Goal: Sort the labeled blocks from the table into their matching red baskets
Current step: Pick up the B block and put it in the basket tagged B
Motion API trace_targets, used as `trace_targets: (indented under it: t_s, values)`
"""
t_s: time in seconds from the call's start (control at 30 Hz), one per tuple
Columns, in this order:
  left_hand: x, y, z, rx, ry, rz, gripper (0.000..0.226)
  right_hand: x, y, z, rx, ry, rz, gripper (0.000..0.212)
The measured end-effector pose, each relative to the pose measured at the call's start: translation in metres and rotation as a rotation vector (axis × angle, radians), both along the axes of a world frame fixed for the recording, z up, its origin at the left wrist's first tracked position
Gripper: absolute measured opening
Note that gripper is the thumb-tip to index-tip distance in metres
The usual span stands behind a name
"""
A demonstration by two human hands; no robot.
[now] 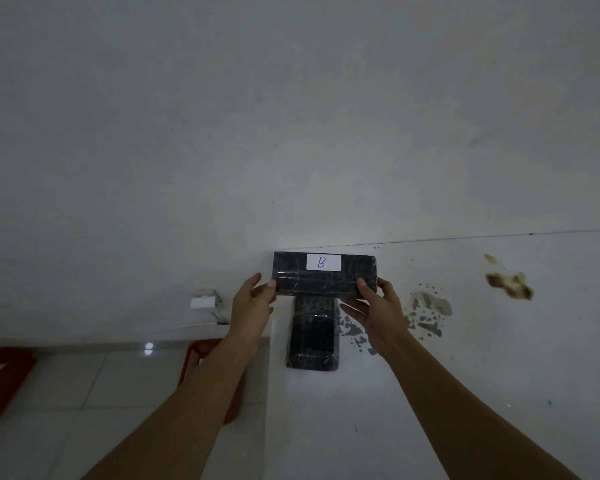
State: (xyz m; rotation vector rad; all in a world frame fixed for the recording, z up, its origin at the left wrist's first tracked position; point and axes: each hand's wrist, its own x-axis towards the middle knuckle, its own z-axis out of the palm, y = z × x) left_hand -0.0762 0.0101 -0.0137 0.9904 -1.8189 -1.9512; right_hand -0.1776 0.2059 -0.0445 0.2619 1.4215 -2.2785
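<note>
A black wrapped block (324, 273) with a white label reading "B" lies crosswise at the far edge of the white table (465, 341), against the wall. My left hand (252, 304) grips its left end and my right hand (373, 306) grips its right end. A second black wrapped block (313, 332) lies lengthwise just in front of it, partly under it; its label is not visible. One red basket (201, 358) stands on the floor left of the table, mostly behind my left forearm. Another red basket (0, 379) sits at the far left edge.
The table has brown stains (508, 280) and chipped grey patches (430, 306) on its right half. A white adapter with a cable (203, 301) hangs on the wall to the left. The floor below is pale tile.
</note>
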Motion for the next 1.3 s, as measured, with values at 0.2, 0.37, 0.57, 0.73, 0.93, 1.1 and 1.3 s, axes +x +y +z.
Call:
trace_targets:
  t_s: [0.2, 0.37, 0.57, 0.73, 0.93, 1.1, 1.3]
  values:
    - [0.058, -0.036, -0.02, -0.056, -0.117, 0.021, 0.057, 0.038, -0.037, -0.004, -0.008, -0.058, 0.05, 0.033]
    - [0.104, -0.067, -0.028, -0.041, -0.145, 0.08, 0.06, 0.078, -0.068, -0.008, 0.006, -0.069, 0.073, 0.034]
    - [0.156, -0.107, -0.032, -0.06, -0.115, 0.054, 0.058, 0.14, -0.102, -0.007, 0.018, -0.057, 0.031, 0.027]
    - [0.208, -0.144, -0.035, -0.057, -0.13, -0.04, 0.061, 0.203, -0.132, -0.005, 0.01, -0.042, -0.034, 0.035]
    - [0.283, -0.185, -0.042, -0.076, -0.172, -0.105, 0.06, 0.285, -0.169, -0.018, 0.011, -0.068, -0.093, 0.034]
    - [0.314, -0.217, -0.048, -0.097, -0.213, -0.138, 0.06, 0.33, -0.204, -0.036, 0.037, -0.128, -0.127, 0.029]
    - [0.316, -0.261, -0.07, -0.124, -0.245, -0.14, 0.032, 0.335, -0.246, -0.056, 0.077, -0.141, -0.118, 0.026]
